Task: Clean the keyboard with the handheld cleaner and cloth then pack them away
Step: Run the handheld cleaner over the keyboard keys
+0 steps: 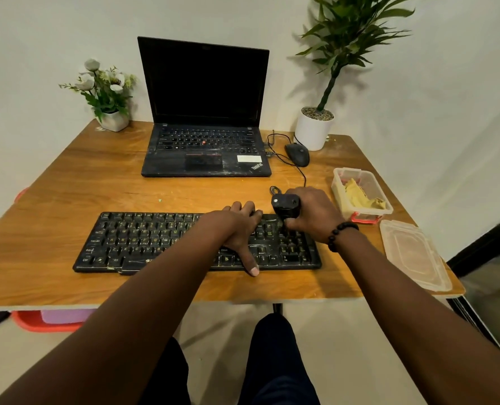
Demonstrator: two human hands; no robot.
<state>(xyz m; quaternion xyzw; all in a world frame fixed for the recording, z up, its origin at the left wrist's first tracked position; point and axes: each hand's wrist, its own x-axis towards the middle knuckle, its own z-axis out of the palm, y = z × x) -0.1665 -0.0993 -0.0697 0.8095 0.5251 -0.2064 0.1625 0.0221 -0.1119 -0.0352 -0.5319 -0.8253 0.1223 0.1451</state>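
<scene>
Two hands were down on the black keyboard (197, 242), and the cleaning step looked to be in hand. Over on the left, the left hand (237, 229) lay flat across the keys, fingers extended past the far edge and thumb hooked over the near edge, pinning the board to the wooden table (67, 182) without gripping it. Just right of it, the right hand (313, 213) was wrapped around the black handheld cleaner (285, 204), held upright with its lower end down among the keys at the number-pad end; whether the nozzle touched the keys, I couldn't tell. Further right of that hand sat the open clear container (373, 197) with the yellow cloth (362, 197) in it, untouched, and nearer the person its lid (415, 254) lay loose on the table. By my reckoning the next move called for working the cleaner leftward along the rows while the left hand shifted clear, with the cloth wipe and packing not yet begun.
</scene>
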